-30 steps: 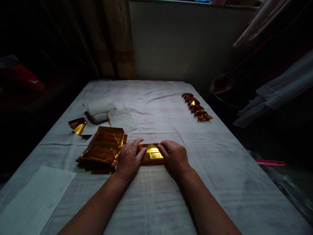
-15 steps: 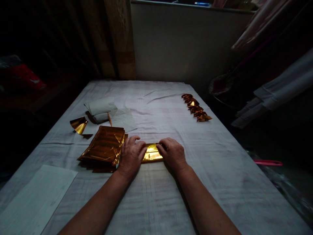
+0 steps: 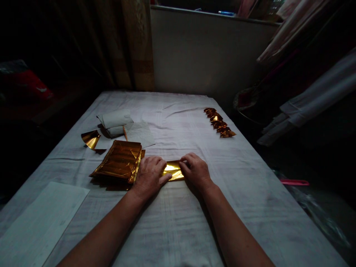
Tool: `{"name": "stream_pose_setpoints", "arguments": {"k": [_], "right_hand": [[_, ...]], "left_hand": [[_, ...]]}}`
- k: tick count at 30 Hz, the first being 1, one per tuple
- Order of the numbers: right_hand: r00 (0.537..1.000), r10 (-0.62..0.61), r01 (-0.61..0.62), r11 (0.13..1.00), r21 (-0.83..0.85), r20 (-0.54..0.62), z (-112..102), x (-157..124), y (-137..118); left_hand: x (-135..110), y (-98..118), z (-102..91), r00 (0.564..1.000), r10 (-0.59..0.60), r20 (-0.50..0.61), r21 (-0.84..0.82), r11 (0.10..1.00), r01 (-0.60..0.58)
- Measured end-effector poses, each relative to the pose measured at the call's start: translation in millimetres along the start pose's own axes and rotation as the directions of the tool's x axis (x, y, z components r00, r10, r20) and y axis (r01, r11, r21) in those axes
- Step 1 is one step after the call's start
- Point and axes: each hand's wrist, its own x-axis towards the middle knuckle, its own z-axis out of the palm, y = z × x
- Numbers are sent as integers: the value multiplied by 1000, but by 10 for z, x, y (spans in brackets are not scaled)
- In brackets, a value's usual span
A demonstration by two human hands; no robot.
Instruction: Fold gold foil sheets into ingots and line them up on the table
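Note:
A folded strip of gold foil paper (image 3: 174,174) lies flat on the cloth-covered table between my two hands. My left hand (image 3: 151,174) rests over its left end, thumb pressed on the foil and fingers bent over the far edge. At the strip's right end my right hand (image 3: 196,170) pinches the foil between thumb and fingers. Just left of my left hand sits a thick stack of gold foil sheets (image 3: 119,161). Along the table's right side runs a row of folded gold foil pieces (image 3: 218,123).
Behind the stack lie greyish paper wrappings (image 3: 115,120) and a curled gold foil scrap (image 3: 91,140). A pale paper sheet (image 3: 47,218) covers the near left of the table (image 3: 236,218). Hanging clothes (image 3: 314,96) and a pink handle (image 3: 294,182) are beyond the right edge.
My left thumb has moved right across the foil strip, and my left fingers have drawn closer together. A fold line now slants across the strip. My right hand keeps its pinch. The view has shifted slightly.

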Motion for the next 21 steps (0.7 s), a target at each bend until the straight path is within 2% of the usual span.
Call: {"name": "stream_pose_setpoints", "arguments": {"k": [3,7,10,15,21], "right_hand": [[998,-70,70,997,-16,8,-29,-31,-78],[988,-61,69,996,-50,144,23,-50,-156],[979,-80,89,995,-38,190,48,-66,-132],[956,-234,228,972,51,177,16,-138,-3],[937,-319,311,947,76,144,3,-170,81]], "left_hand": [[-6,4,9,1000,-3,5,25,1000,3],[-7,-1,17,1000,-14,10,41,999,14],[-11,-2,18,1000,-14,24,61,998,13],[-14,10,10,999,-14,33,70,997,12],[-8,28,3,999,-37,39,85,996,34]]}}
